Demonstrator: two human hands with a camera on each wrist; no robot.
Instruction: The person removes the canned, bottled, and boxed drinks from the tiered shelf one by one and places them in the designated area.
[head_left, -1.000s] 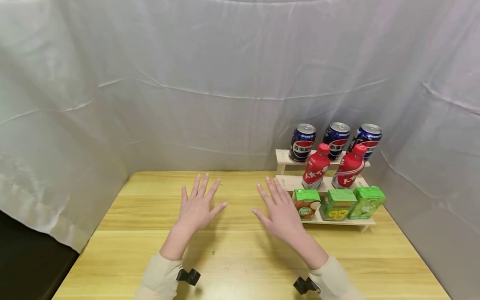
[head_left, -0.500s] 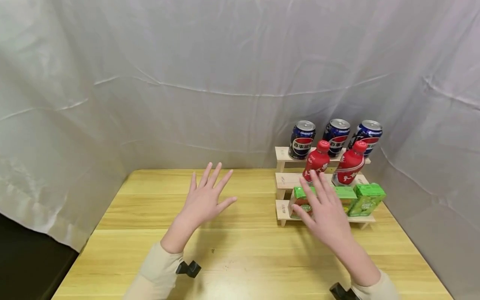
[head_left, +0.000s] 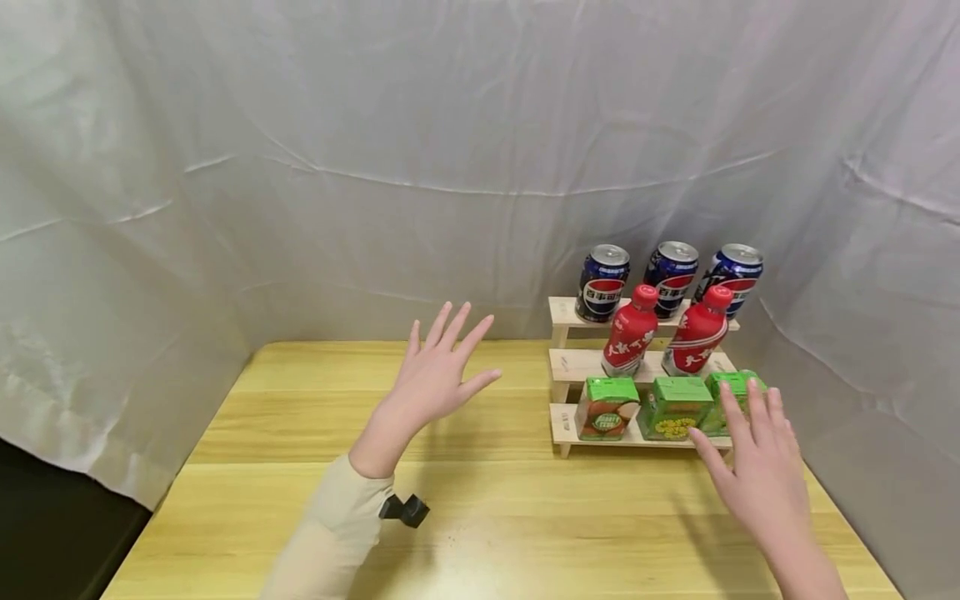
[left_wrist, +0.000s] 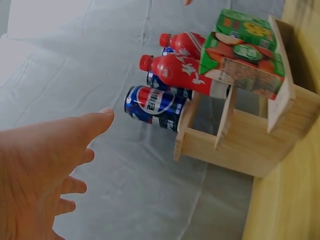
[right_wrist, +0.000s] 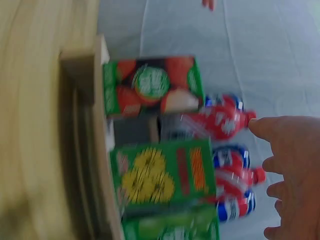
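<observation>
Hands spread wide, holding nothing: the left hand (head_left: 438, 375) hovers over the counter (head_left: 315, 467), well apart from the wooden rack (head_left: 570, 367); the right hand (head_left: 757, 471) is just in front of the rightmost green carton (head_left: 731, 396) on the bottom step. Two more cartons (head_left: 607, 408) stand beside it. Two red bottles (head_left: 632, 342) stand on the middle step and three Pepsi cans (head_left: 603, 283) on top; other lettering is unreadable.

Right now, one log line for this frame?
left hand open, raised | right hand open, near right green carton | rack full
</observation>
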